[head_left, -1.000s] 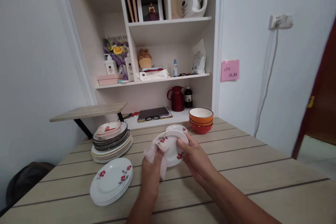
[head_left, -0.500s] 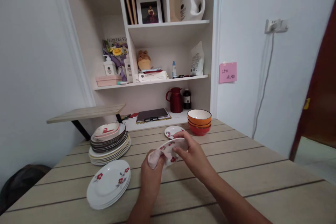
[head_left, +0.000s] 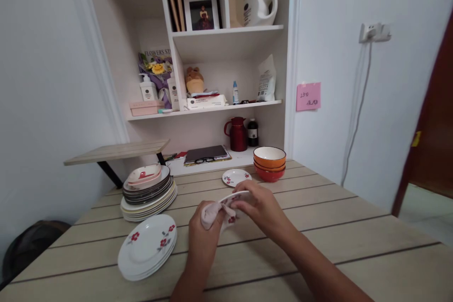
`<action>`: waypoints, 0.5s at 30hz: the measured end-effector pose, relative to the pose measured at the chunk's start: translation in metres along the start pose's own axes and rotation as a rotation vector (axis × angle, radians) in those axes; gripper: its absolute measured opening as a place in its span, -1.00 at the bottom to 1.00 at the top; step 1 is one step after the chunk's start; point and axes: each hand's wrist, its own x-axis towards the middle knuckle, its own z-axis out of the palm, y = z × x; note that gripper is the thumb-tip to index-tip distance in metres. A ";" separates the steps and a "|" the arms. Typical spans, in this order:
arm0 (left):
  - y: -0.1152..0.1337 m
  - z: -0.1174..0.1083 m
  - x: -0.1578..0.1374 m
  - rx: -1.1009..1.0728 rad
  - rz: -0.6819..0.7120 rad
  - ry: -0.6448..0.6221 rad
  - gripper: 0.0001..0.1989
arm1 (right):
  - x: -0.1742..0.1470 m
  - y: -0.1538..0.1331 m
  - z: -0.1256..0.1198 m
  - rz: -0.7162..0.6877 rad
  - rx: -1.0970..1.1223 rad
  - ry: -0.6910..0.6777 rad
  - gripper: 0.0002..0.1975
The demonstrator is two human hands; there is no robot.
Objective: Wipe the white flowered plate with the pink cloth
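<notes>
A white plate with red flowers (head_left: 231,219) is held tilted above the table between my two hands. My left hand (head_left: 207,224) is closed round a pale pink cloth (head_left: 211,214), which is pressed against the plate's left edge. With thumb and fingers, my right hand (head_left: 256,203) grips the plate's upper right rim. Much of the plate is hidden by the cloth and fingers. Beyond my right hand, a small flowered plate (head_left: 236,177) lies flat. Left of my left hand sits a stack of flowered white plates (head_left: 146,245).
A taller stack of mixed plates (head_left: 148,198) with small dishes on top stands at the left, near a low wooden riser (head_left: 116,151). Stacked orange and red bowls (head_left: 269,165) stand at the back right. Behind are a red jug (head_left: 238,134) and shelves (head_left: 226,30).
The held plate has turned, showing less of its face. My right hand has shifted slightly lower and right along its rim, while the cloth is bunched at its left edge.
</notes>
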 end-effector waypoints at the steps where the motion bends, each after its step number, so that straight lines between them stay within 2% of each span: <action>1: 0.000 0.002 -0.001 -0.021 -0.033 -0.007 -0.69 | 0.000 -0.002 -0.001 0.030 0.035 -0.019 -0.89; 3: -0.001 0.004 -0.002 -0.066 -0.060 0.008 -0.62 | 0.001 -0.006 -0.001 0.094 0.144 -0.053 -0.89; 7: -0.011 0.001 0.002 -0.110 -0.079 0.136 -0.39 | -0.001 -0.005 0.007 0.220 0.365 -0.054 -0.86; 12: -0.020 -0.005 0.005 -0.060 -0.091 0.181 -0.23 | -0.003 0.002 0.014 0.293 0.465 -0.057 -0.84; 15: -0.016 -0.004 0.004 -0.163 -0.153 0.169 -0.20 | -0.002 0.003 0.013 0.311 0.455 -0.067 -0.83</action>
